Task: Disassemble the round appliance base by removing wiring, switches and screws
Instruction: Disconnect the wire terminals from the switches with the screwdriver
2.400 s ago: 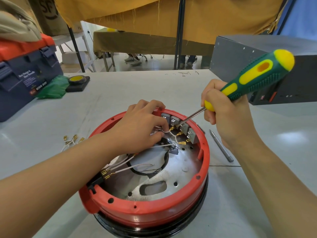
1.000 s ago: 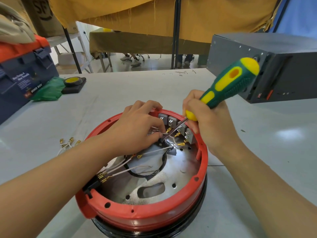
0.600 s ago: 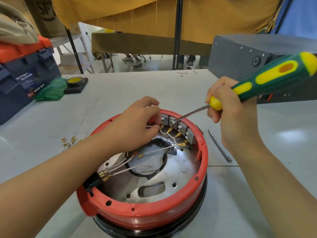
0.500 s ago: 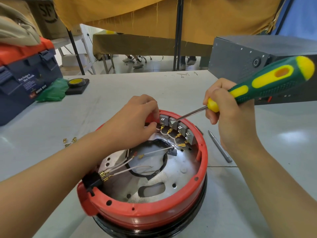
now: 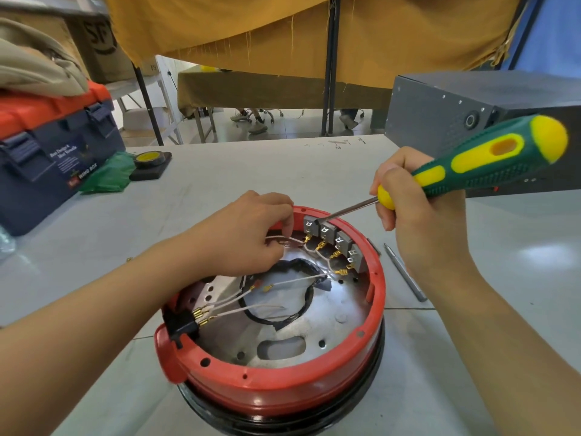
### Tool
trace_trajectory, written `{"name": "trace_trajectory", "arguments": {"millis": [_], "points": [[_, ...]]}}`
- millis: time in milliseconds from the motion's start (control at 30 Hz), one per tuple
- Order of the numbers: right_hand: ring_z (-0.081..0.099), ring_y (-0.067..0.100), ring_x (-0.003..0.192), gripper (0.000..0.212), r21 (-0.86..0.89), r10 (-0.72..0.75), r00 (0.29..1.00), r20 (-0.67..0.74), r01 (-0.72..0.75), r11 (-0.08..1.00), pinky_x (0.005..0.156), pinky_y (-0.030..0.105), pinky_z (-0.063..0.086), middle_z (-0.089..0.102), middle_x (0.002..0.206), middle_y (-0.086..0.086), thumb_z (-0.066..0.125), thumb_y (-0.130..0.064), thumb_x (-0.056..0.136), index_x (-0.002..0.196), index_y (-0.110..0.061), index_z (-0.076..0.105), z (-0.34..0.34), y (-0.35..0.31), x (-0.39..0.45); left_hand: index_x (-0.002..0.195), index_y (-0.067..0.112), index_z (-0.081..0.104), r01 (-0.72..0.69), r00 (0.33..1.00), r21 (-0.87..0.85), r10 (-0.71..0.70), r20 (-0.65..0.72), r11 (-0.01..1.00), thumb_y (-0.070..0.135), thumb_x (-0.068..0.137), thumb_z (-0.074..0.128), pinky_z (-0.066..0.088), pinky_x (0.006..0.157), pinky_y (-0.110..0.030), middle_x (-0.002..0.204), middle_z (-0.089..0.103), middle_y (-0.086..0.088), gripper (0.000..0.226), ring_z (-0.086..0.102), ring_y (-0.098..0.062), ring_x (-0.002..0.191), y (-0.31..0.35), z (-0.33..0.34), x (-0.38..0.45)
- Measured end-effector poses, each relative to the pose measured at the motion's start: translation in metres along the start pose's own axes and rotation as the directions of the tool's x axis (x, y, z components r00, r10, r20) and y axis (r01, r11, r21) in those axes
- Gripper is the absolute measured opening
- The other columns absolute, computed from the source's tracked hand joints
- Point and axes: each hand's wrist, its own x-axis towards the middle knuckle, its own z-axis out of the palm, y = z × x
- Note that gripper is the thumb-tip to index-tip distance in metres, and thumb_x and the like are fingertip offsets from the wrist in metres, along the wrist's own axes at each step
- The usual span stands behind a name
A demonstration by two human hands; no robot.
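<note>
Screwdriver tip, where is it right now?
Head view: the screwdriver, gripped by the right hand, has its tip at the leftmost grey switch on the red base's far rim.

This is a workshop: a grey worktop (image 5: pixel 220 184) carries a red-lidded toolbox (image 5: pixel 53 143) at its left edge, a roll of tape (image 5: pixel 151 158), a grey metal equipment case (image 5: pixel 440 114) at its right edge, with folding tables (image 5: pixel 267 89) beyond.
</note>
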Motion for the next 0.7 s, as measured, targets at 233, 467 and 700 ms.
{"name": "trace_trajectory", "arguments": {"millis": [233,467,700], "points": [[0.032,0.009,0.044,0.030,-0.007,0.016,1.000,-0.001,-0.016,1.000,0.047,0.015,0.030,0.033,0.044,-0.007,0.049,-0.016,0.079,0.060,0.005,0.041,0.000,0.004,0.002,0.092,0.026,0.061,-0.018,1.000,-0.005,0.018,0.024,1.000,0.022,0.078,0.056,0.037,0.091,-0.029,0.133,0.044,0.011,0.016,0.042,-0.019,0.106,0.003,0.005,0.008],[0.036,0.006,0.042,0.025,-0.066,-0.025,0.996,0.082,0.031,0.997,0.046,0.009,0.029,0.035,0.043,-0.009,0.049,-0.013,0.080,0.060,0.001,0.044,0.001,0.006,-0.001,0.100,0.031,0.065,-0.022,0.999,0.065,0.025,-0.046,0.998,0.038,0.080,0.051,0.029,0.089,-0.022,0.138,0.040,0.012,0.025,0.037,-0.019,0.106,0.007,0.017,0.010],[0.040,0.003,0.048,0.023,-0.156,-0.107,0.978,0.180,0.136,0.978,0.049,0.006,0.029,0.039,0.053,-0.004,0.049,-0.008,0.080,0.060,0.003,0.045,-0.001,0.005,-0.002,0.106,0.041,0.065,-0.039,0.998,0.092,0.043,-0.045,0.995,0.044,0.085,0.049,0.037,0.098,-0.036,0.141,0.034,0.012,0.026,0.034,-0.019,0.116,0.005,0.019,0.006]]}}
